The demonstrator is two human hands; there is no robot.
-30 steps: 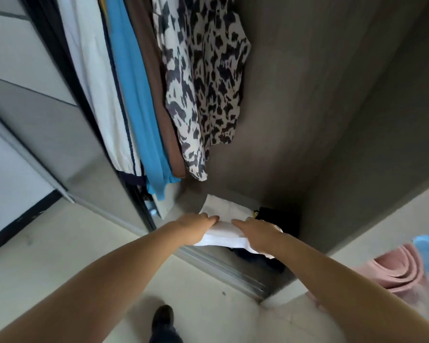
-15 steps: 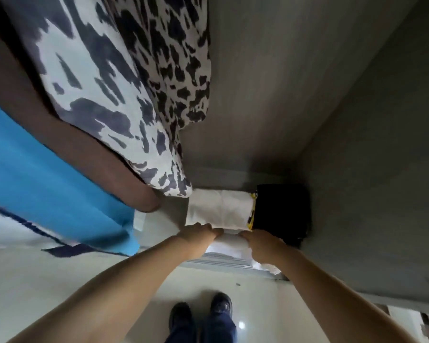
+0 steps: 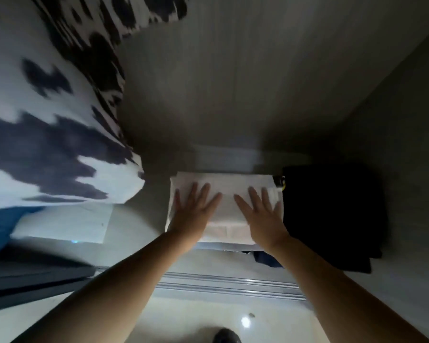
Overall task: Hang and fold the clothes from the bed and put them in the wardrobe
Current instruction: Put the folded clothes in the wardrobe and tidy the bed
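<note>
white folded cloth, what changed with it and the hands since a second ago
The white folded cloth went from held at the wardrobe's edge to lying inside. Both hands let go: left hand and right hand now press flat on it. The black pile beside it stayed put.

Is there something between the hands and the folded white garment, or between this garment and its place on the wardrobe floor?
Nothing visible. The left hand and right hand lie flat on the folded white garment, which already sits in the wardrobe beside the black folded clothes.
</note>
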